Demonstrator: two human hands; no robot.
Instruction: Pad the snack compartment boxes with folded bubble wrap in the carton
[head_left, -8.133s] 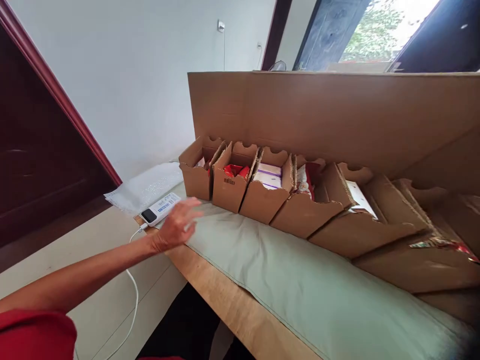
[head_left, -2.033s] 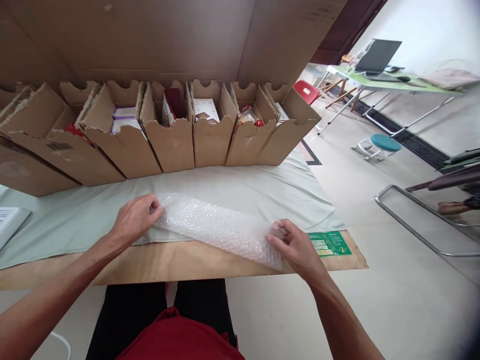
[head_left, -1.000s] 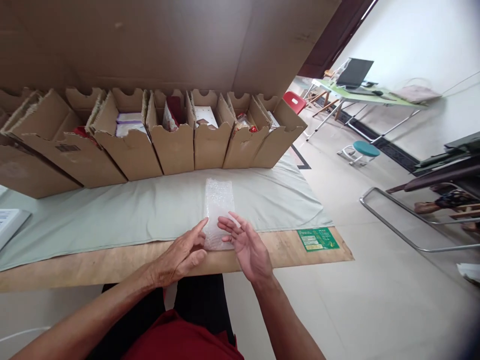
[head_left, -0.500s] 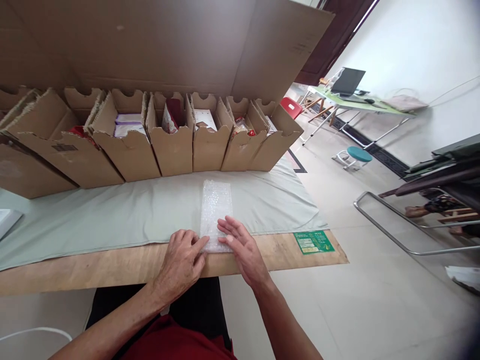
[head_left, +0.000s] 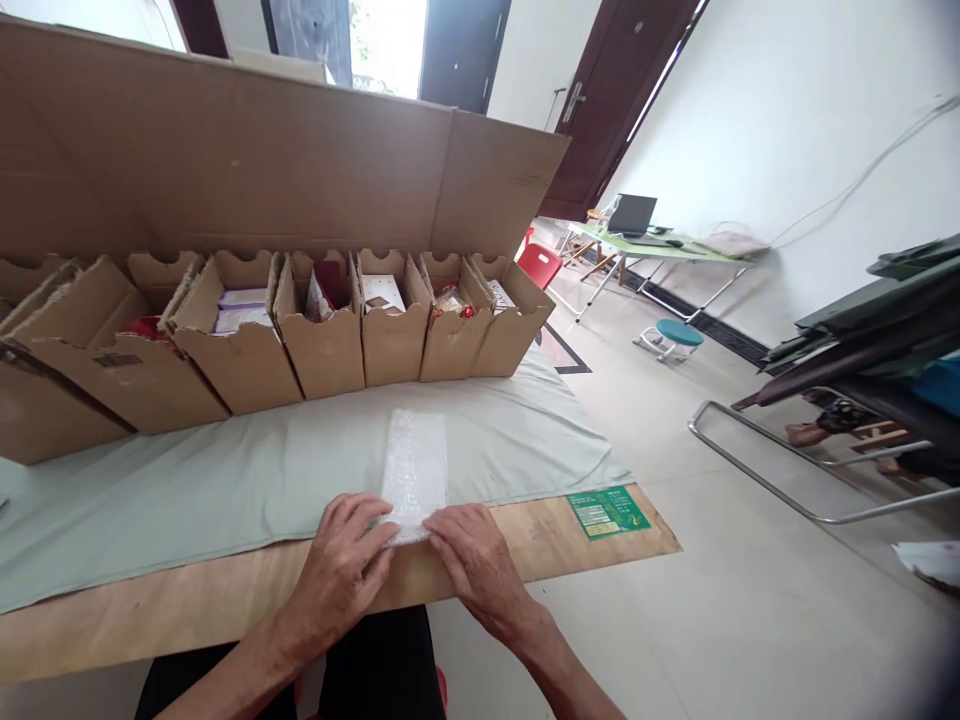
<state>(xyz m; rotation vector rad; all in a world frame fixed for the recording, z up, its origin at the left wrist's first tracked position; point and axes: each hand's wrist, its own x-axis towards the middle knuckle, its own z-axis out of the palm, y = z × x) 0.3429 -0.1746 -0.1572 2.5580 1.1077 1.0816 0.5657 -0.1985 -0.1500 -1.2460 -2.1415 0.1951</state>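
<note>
A flat, clear piece of bubble wrap (head_left: pixel 416 460), long and narrow, lies on the pale green cloth with its near end over the bare wood. At its near left corner my left hand (head_left: pixel 346 553) is closed, thumb and fingers pinching the edge. My right hand (head_left: pixel 474 560) grips the near right corner, its fingers bent down over the plastic. The fingertips hide both near corners. Whether anything lies inside the wrap, I cannot tell.
Several open cardboard bins (head_left: pixel 322 345) stand in a row behind the wrap, holding packets and small boxes. A tall cardboard panel (head_left: pixel 300 170) rises behind them. A green printed card (head_left: pixel 609 512) lies by the right end of the wooden table edge (head_left: pixel 187 610).
My right hand has come down from its raised, spread pose onto the near right corner of the bubble wrap. My left hand stays at the left corner. The view has tilted upward.
</note>
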